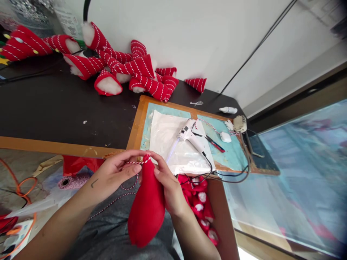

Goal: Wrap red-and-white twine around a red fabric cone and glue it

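Observation:
Over my lap I hold a stuffed red felt cone (148,209), its narrow tip pointing away from me. A red-and-white twisted cord (134,162) wraps the tip, and its tail hangs down towards the left. My left hand (119,168) pinches this cord close to the tip. Around the upper right side of the cone my right hand (166,175) is closed, thumb on the felt. Beyond both hands, a white glue gun (191,137) lies on a white sheet (162,141), apart from them.
Several striped red cones (130,66) lie piled along the wall. Right of the glue gun are scissors (215,143). A box (222,216) of red pieces stands below the table's right part. A cord spool (72,181) sits lower left, near an orange cable (20,187).

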The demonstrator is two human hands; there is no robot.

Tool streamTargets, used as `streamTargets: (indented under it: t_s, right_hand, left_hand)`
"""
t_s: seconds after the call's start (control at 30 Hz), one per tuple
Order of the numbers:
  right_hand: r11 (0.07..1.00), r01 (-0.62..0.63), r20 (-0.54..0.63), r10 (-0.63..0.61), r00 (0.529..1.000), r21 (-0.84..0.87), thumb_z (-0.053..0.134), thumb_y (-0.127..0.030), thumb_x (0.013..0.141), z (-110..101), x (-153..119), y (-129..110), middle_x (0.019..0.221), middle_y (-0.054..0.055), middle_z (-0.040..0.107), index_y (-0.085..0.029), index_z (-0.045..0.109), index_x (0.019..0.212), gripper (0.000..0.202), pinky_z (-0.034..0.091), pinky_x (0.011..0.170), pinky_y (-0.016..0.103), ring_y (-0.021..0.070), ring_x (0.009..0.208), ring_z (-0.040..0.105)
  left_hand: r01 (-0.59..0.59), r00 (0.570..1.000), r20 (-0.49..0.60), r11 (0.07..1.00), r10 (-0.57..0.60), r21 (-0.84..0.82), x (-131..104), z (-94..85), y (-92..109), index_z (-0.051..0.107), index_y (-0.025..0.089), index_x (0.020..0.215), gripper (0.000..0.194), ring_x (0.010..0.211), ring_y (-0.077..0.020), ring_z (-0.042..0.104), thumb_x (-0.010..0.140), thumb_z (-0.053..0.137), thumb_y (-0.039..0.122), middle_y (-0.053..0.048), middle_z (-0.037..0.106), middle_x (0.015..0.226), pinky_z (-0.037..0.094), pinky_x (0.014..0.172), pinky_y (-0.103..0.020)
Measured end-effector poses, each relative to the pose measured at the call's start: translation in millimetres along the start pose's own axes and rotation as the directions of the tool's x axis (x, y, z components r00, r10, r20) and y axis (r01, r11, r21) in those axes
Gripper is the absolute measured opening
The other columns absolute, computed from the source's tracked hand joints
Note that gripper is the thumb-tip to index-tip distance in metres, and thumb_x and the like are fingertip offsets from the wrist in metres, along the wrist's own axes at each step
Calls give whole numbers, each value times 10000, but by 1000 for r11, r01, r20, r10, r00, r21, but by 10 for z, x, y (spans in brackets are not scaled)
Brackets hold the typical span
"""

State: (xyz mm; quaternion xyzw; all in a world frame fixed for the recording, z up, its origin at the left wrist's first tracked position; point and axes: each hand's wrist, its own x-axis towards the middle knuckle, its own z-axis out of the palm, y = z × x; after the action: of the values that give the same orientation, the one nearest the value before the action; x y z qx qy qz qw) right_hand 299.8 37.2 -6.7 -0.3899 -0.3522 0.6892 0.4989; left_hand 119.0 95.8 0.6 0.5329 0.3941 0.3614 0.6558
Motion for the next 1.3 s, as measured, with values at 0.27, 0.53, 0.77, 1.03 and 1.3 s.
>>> streamTargets:
  t_s: [0.27, 0.53, 0.77, 1.03, 1.3]
  right_hand:
    - [994, 2, 130, -16, 991, 107, 679, -453, 967, -24, 10, 2, 859, -3, 710, -302, 591, 1421, 486, 520, 728, 317, 189, 727, 654]
    - [979, -2, 214, -42, 976, 203, 612, -329, 988, -37, 16, 9, 807, -10, 703, -260, 589, 1476, 493, 458, 686, 294, 165, 672, 599]
    - [984, -18, 225, -22, 974, 175, 644, -385, 956, -44, 62, -10, 779, -19, 689, -275, 573, 1451, 512, 460, 666, 304, 176, 662, 601]
    - [988, -15, 260, -26, 965, 151, 669, -389, 945, -47, 89, -16, 792, -26, 684, -254, 522, 1482, 573, 465, 671, 305, 171, 665, 598]
    - [988, -41, 275, -1, 961, 149, 653, -372, 940, -60, 115, -16, 746, -35, 675, -259, 493, 1463, 558, 465, 636, 294, 160, 620, 594]
  left_hand:
    - [-18, 1000, -17, 1000, 18, 22, -12, 27, 24, 829, 277, 1191, 360, 838, -233, 779, 916, 806, 509, -90, 824, 1010, 637, 711, -296]
    - [-82, 996, -46, 994, 78, -75, -5, 85, -63, 855, 243, 1052, 265, 887, -228, 800, 905, 834, 462, -93, 831, 1132, 663, 794, -296]
    - [-89, 996, -30, 964, 84, -252, -2, 139, -101, 860, 307, 1079, 253, 890, -149, 775, 884, 868, 468, -37, 829, 1037, 620, 795, -178]
    - [-176, 984, -15, 953, 178, -245, 25, 114, -157, 881, 289, 1031, 284, 1019, -214, 768, 846, 888, 505, -74, 821, 1138, 635, 842, -231]
    - [-147, 989, -29, 957, 144, -249, 56, 127, -185, 895, 289, 988, 336, 911, -219, 778, 786, 917, 556, -86, 828, 1101, 646, 778, -260]
